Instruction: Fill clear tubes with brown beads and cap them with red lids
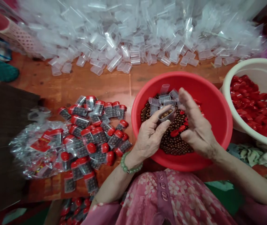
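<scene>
My left hand [148, 134] grips a small clear plastic container [166, 116] between thumb and fingers. Its open mouth faces up, and brown beads show inside. To the right, my right hand [196, 126] is raised with its fingers spread, holding nothing that I can see. Both hands are over a red basin [212, 93]. Inside it lie many brown beads [174, 147], several clear containers [154, 101] and a few red caps [181, 128], partly hidden by the hands.
A heap of clear containers [124, 67] spreads along the back of the table [77, 84]. Filled, red-capped containers [98, 136] lie left of the basin, beside a crumpled plastic bag [23, 150]. A white basin [228, 90] holding red caps [253, 106] stands at the right.
</scene>
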